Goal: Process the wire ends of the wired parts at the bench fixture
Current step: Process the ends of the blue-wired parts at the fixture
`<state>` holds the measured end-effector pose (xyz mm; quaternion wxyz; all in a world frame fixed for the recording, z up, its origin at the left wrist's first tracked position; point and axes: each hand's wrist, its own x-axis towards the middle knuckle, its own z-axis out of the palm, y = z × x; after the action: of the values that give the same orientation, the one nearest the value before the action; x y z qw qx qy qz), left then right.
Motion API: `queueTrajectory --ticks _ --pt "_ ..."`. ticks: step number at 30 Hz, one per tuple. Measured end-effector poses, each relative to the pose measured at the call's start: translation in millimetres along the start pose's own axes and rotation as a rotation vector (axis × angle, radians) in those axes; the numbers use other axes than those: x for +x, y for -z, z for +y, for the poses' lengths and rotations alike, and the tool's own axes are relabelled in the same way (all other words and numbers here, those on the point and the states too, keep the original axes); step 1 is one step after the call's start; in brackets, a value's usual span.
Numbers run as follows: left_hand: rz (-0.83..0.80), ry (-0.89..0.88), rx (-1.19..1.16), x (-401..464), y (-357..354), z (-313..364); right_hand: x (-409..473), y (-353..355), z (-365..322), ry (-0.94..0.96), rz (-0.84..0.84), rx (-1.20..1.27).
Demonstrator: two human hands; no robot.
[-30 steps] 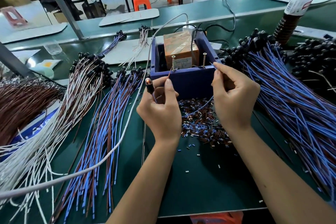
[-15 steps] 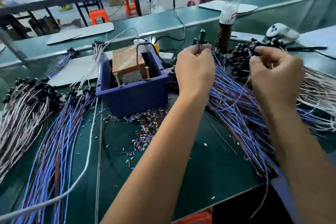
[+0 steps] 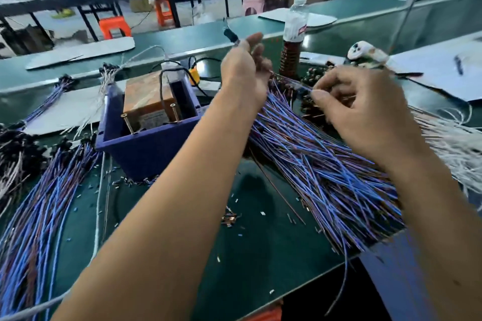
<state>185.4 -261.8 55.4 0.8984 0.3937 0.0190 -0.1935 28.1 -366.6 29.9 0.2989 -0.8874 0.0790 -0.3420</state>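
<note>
Both hands up over the big pile of blue wires (image 3: 326, 164), right of the blue box (image 3: 146, 148). Left hand (image 3: 243, 70) gripping a black-tipped part (image 3: 230, 34). Right hand (image 3: 365, 112) pinching its thin wire.

A bottle (image 3: 294, 34) stands upright on the green surface (image 3: 260, 255); orange stools (image 3: 114, 27) and a pink stool (image 3: 251, 5) stand beyond.

The whole view is smeared by motion. The left hand (image 3: 245, 73) is seen from behind, so its grip on the black-tipped part (image 3: 230, 34) cannot be made out. The wire pinched by the right hand (image 3: 365, 112) is blurred. The blue wire pile (image 3: 326, 172) is partly covered by both forearms. The left-side bundles (image 3: 34, 216) are cut off by the edge.
</note>
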Motion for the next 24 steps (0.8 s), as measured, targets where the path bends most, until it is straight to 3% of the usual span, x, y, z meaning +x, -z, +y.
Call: queueTrajectory --ticks 5,7,10,15,17,21,24 --pt "0.089 -0.270 1.054 13.4 20.0 -3.2 0.3 -3.3 2.6 0.060 -0.018 -0.229" --pt "0.102 -0.341 1.316 15.0 26.0 -8.9 -2.1 -18.3 13.6 0.007 -0.114 -0.365" --pt "0.100 -0.327 1.350 13.6 32.3 -18.8 -8.2 -38.1 31.2 -0.065 -0.232 -0.408" --pt "0.082 -0.540 1.411 -5.5 48.5 -22.6 -5.7 -44.9 37.1 -0.122 -0.219 -0.402" --pt "0.039 -0.551 1.364 -20.1 60.7 -18.6 -4.1 -45.9 27.8 -0.128 -0.208 -0.376" --pt "-0.234 -0.278 1.300 -55.7 97.0 -6.4 -6.1 -64.7 -15.3 0.020 -0.202 -0.267" --pt "-0.376 0.074 1.506 -79.5 140.5 19.8 -13.8 -94.3 -56.2 0.095 -0.536 -0.303"
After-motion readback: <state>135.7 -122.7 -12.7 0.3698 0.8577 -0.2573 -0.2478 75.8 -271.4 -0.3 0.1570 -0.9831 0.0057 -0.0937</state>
